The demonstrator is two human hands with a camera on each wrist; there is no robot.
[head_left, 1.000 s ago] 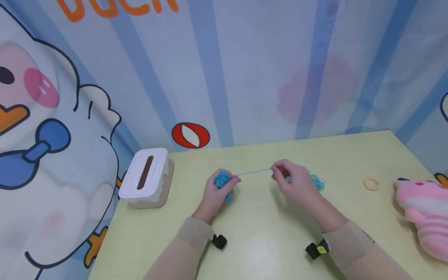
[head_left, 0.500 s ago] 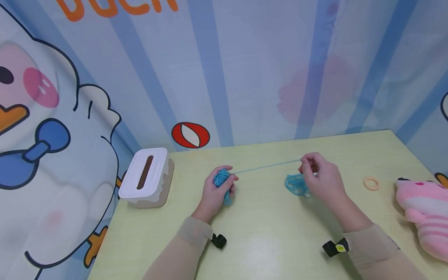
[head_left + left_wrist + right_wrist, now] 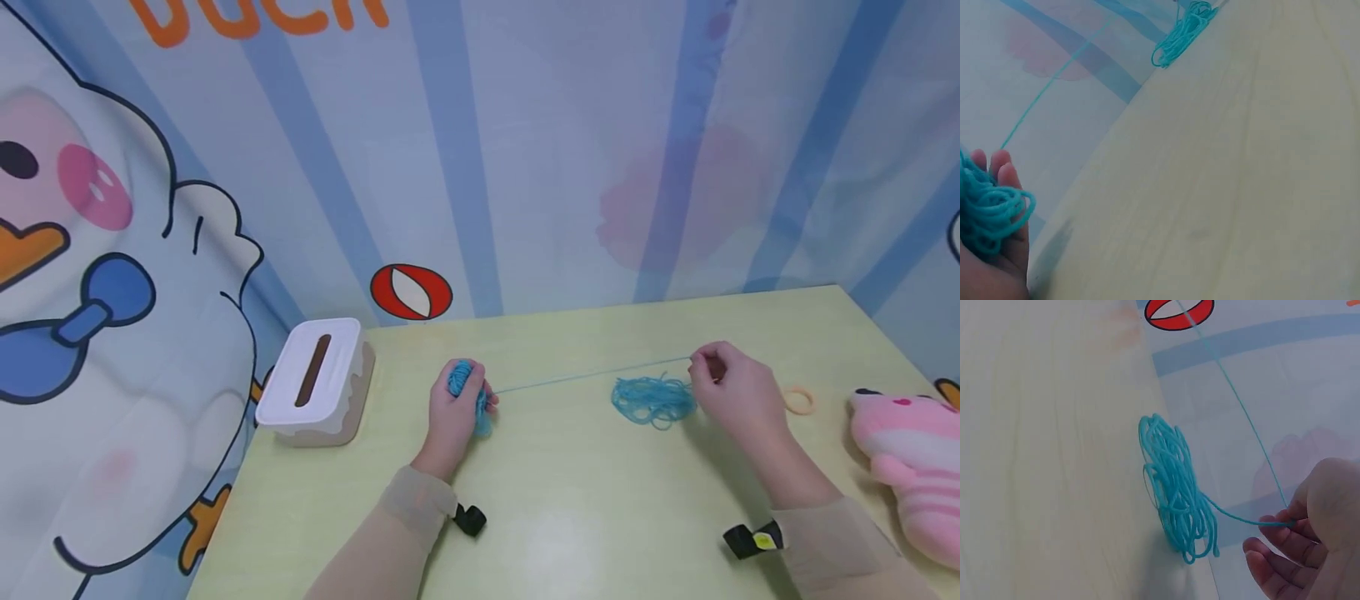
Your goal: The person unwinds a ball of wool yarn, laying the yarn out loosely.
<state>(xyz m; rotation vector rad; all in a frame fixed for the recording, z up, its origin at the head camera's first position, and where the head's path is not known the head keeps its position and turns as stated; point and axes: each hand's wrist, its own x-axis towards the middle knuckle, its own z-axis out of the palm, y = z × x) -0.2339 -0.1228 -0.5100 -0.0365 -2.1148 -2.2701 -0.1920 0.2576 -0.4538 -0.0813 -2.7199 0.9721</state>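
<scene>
Left hand (image 3: 450, 417): fingers curled round a wound bundle of turquoise yarn (image 3: 460, 380), loops hanging below the grip. Only a slight shift over the last second.
Right hand (image 3: 738, 392): thumb and fingertips pinching the line. Well apart from the left; it's travelled rightward, so the gap has grown.
Turquoise yarn strand (image 3: 592, 376): nearly straight between the two hands, visibly longer than a second ago. We read that as more line drawn out, with the left grip acting as anchor.
Loose turquoise yarn pile (image 3: 652, 400): on the table between the hands, just left of the right one. Partly masked by that hand earlier, now almost all in sight. Right wrist view shows a length from pile to pinch, so we judge a snag there could stall the pull.
Peach-coloured flat ring (image 3: 810, 402): just right of the right hand, now partly behind it.
Pink-and-white striped plush toy (image 3: 911, 467): by the right edge; we'd count it as the limit for rightward travel.
White-lidded beige box (image 3: 337, 367): left end, apart from the left hand.
Pale yellow-green tabletop (image 3: 570, 492): back edge meets the striped blue fabric backdrop (image 3: 555, 167). Best room we see is nearer us, between the forearms.
</scene>
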